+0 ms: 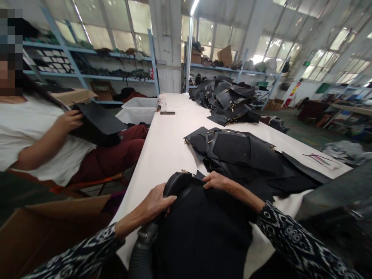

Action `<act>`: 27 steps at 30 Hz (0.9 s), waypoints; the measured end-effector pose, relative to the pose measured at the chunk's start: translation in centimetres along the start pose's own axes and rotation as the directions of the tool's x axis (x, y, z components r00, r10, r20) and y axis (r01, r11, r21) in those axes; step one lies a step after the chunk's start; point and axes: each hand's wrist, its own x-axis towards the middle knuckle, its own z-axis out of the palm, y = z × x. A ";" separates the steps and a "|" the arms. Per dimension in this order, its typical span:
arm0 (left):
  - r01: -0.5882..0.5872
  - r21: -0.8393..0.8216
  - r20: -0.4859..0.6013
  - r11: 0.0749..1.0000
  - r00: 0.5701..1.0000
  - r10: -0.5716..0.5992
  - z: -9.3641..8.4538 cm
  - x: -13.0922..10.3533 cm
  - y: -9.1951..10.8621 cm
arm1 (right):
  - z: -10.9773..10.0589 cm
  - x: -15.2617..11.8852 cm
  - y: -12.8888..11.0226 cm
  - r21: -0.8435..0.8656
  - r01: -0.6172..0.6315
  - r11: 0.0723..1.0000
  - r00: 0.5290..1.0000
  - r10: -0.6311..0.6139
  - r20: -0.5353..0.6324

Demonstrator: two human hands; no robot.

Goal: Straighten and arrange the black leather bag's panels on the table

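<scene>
A large black bag piece (203,232), apparently unfinished, lies spread in front of me over the near end of the white table. My left hand (158,201) is closed on its rounded upper left edge, thumb on top and the other fingers mostly hidden underneath. At the upper edge, my right hand (216,181) pinches the black material between thumb and fingers. A small metal zipper end (184,171) shows at the top, between the hands. Just below my left hand, a ribbed black hose (141,252) with a metal clamp runs along the piece's left side.
Black bag pieces with zippers (241,151) lie beyond my right hand, and a bigger heap (226,95) sits farther back on the white table (171,135). At left, a seated person holds a black panel (101,120). A cardboard box (43,232) stands lower left; a grey machine part (334,197) is at right.
</scene>
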 end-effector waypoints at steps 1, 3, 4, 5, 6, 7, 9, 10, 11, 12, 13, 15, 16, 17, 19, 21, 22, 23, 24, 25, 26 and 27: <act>-0.033 0.065 -0.018 0.997 0.999 0.034 0.0 -0.9 0.1 | 0.1 -0.3 -0.2 -0.027 0.030 0.999 0.999 -0.030 0.019; -0.102 0.156 -0.029 0.983 0.994 0.107 0.2 -2.6 0.3 | 0.3 -0.9 -0.7 -0.087 0.095 0.992 0.995 -0.091 0.048; -0.132 0.181 -0.030 0.975 0.990 0.140 0.4 -3.4 0.4 | 0.4 -1.2 -0.9 -0.111 0.120 0.986 0.992 -0.115 0.054; -0.154 0.194 -0.032 0.969 0.986 0.163 0.7 -4.1 0.5 | 0.6 -1.4 -1.0 -0.131 0.140 0.981 0.989 -0.134 0.054; -0.164 0.202 -0.035 0.965 0.984 0.175 1.0 -4.6 0.6 | 0.7 -1.6 -1.0 -0.143 0.157 0.977 0.987 -0.152 0.052; -0.168 0.207 -0.032 0.964 0.983 0.178 1.4 -5.0 0.8 | 0.8 -1.8 -1.0 -0.149 0.173 0.973 0.985 -0.167 0.052; -0.171 0.224 -0.013 0.959 0.984 0.179 2.1 -5.2 1.3 | 1.1 -2.0 -0.7 -0.154 0.204 0.967 0.978 -0.197 0.061; -0.171 0.240 -0.002 0.955 0.984 0.177 2.4 -5.0 1.6 | 1.2 -2.2 -0.4 -0.157 0.219 0.963 0.975 -0.211 0.067; -0.170 0.262 0.007 0.950 0.985 0.174 2.6 -4.8 1.9 | 1.2 -2.3 -0.2 -0.163 0.232 0.959 0.972 -0.224 0.069; -0.166 0.282 0.010 0.945 0.985 0.170 2.8 -4.5 2.2 | 1.3 -2.4 0.0 -0.171 0.243 0.955 0.970 -0.234 0.067; -0.156 0.297 0.008 0.942 0.987 0.161 2.9 -4.2 2.4 | 1.3 -2.5 0.2 -0.181 0.250 0.951 0.968 -0.242 0.063; -0.142 0.314 0.000 0.939 0.989 0.149 3.1 -3.6 2.6 | 1.2 -2.8 0.4 -0.207 0.253 0.945 0.967 -0.247 0.054; -0.147 0.318 0.003 0.937 0.988 0.154 3.2 -3.5 2.7 | 1.2 -2.9 0.4 -0.225 0.249 0.942 0.968 -0.244 0.051; -0.152 0.323 0.006 0.934 0.987 0.159 3.2 -3.5 2.8 | 1.2 -3.0 0.3 -0.248 0.242 0.938 0.970 -0.237 0.049; -0.145 0.336 -0.004 0.931 0.988 0.155 3.1 -3.6 2.9 | 1.4 -3.1 0.0 -0.308 0.219 0.926 0.975 -0.220 0.033; -0.118 0.344 -0.028 0.932 0.990 0.135 2.9 -4.0 3.1 | 1.7 -3.1 -0.3 -0.381 0.192 0.904 0.978 -0.210 -0.005; -0.106 0.344 -0.048 0.933 0.990 0.130 2.6 -4.3 3.2 | 2.0 -3.1 -0.4 -0.420 0.176 0.890 0.977 -0.210 -0.035; -0.095 0.344 -0.075 0.934 0.989 0.128 2.3 -4.6 3.2 | 2.2 -3.2 -0.5 -0.461 0.155 0.874 0.975 -0.210 -0.071; -0.082 0.344 -0.113 0.935 0.985 0.128 1.9 -4.9 3.1 | 2.6 -3.4 -0.5 -0.501 0.124 0.856 0.972 -0.208 -0.114; -0.066 0.342 -0.157 0.937 0.979 0.127 1.4 -5.4 3.0 | 2.9 -3.6 -0.6 -0.541 0.084 0.837 0.965 -0.203 -0.164; -0.044 0.331 -0.203 0.943 0.972 0.117 1.0 -5.9 2.7 | 3.3 -3.8 -0.6 -0.576 0.035 0.817 0.955 -0.198 -0.223; -0.017 0.312 -0.241 0.950 0.966 0.096 0.5 -6.5 2.4 | 3.8 -4.2 -0.7 -0.606 -0.020 0.795 0.937 -0.196 -0.288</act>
